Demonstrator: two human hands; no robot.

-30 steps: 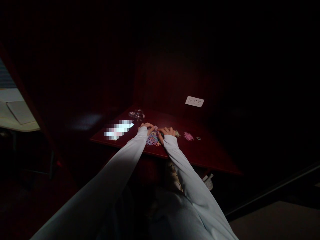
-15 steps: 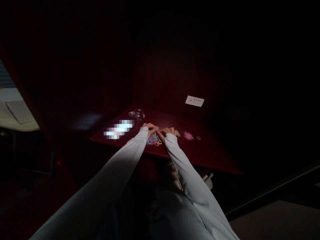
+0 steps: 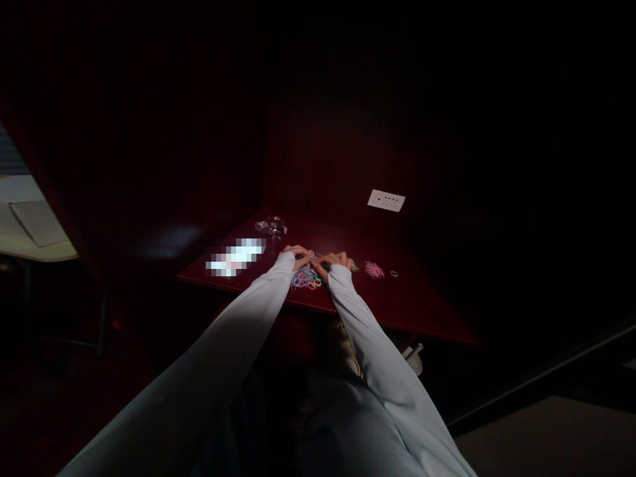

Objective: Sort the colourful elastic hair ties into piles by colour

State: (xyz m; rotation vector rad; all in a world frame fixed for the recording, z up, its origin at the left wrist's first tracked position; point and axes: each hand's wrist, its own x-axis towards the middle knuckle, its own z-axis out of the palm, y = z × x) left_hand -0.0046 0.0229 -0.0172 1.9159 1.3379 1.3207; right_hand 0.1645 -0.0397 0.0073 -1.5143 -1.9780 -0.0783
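Observation:
A mixed pile of small coloured hair ties lies near the front edge of a dark red desk. My left hand reaches over the pile's back from the left, fingers bent and closed at the tips. From the right my right hand comes in, its thumb and fingers pinched together close to the left fingertips. What either pinch holds is too small and dark to make out. Pale hair ties show beside the right hand's knuckles, partly hidden by it. Pink hair ties form a separate heap further right.
One loose hair tie lies right of the pink heap. A clear jar stands at the back left. A bright, pixelated rectangle lies left of my hands. The back wall holds a white socket plate.
Both hands stay over the pile, with only slight finger movement, mostly at the right hand. The heaps and the jar keep their places; the view has shifted a little.

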